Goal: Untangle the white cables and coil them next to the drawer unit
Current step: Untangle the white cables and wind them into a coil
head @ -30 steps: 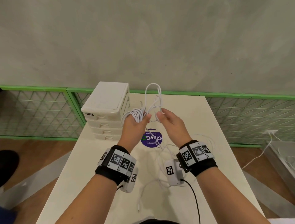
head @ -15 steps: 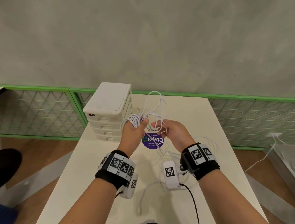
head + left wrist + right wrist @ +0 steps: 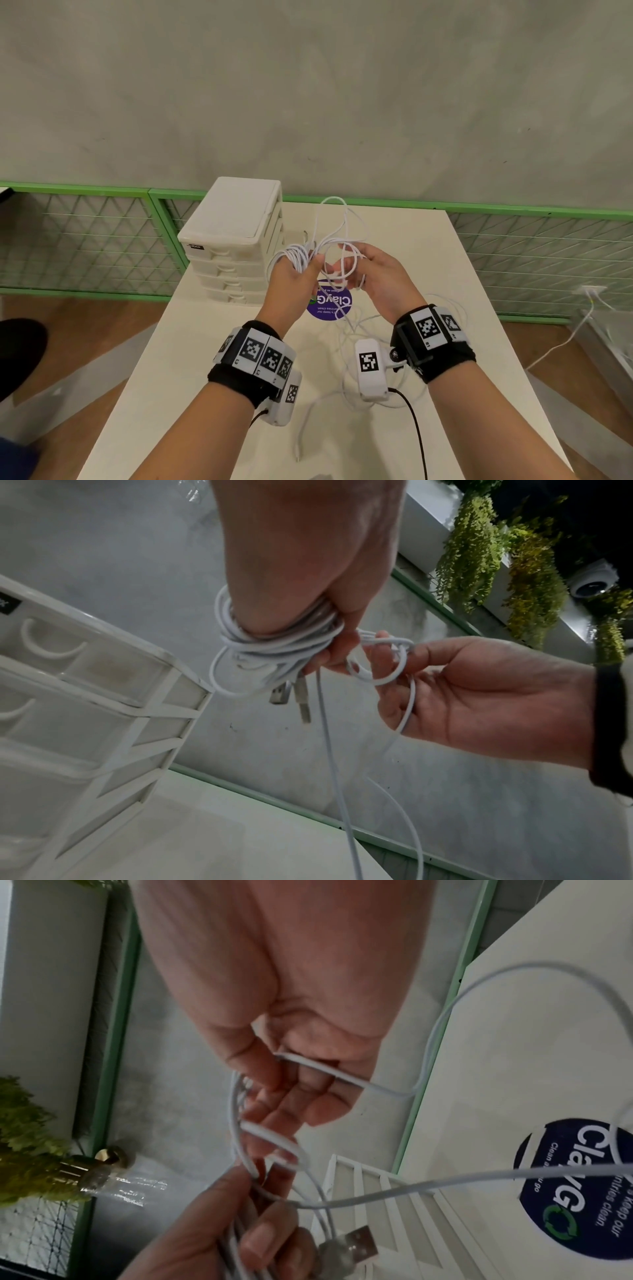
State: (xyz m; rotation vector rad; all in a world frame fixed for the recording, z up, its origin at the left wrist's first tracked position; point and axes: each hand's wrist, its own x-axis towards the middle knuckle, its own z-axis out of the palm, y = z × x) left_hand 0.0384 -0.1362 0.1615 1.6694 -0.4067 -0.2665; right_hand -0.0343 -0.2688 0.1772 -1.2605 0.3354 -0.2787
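Both hands are raised over the table (image 3: 411, 260), just right of the white drawer unit (image 3: 236, 240). My left hand (image 3: 301, 270) grips a coil of white cable (image 3: 293, 255) wound round its fingers. In the left wrist view the coil (image 3: 274, 647) hangs under the hand with two USB plugs (image 3: 291, 696) dangling from it. My right hand (image 3: 366, 270) sits close beside the left hand. Its fingers (image 3: 274, 1115) are hooked through a small loop of the same cable (image 3: 274, 1139), pinching it. A tall loop (image 3: 334, 219) stands above the hands. Loose cable (image 3: 349, 329) trails down onto the table.
A round purple sticker (image 3: 330, 303) lies on the table under the hands. Slack cable (image 3: 308, 418) runs along the near part of the table, its end near the front edge. A green-framed mesh fence (image 3: 85, 240) and a grey wall stand behind the table.
My right hand has turned its palm toward the left hand and slipped its fingers into a small cable loop. The left hand still holds the coil in about the same place.
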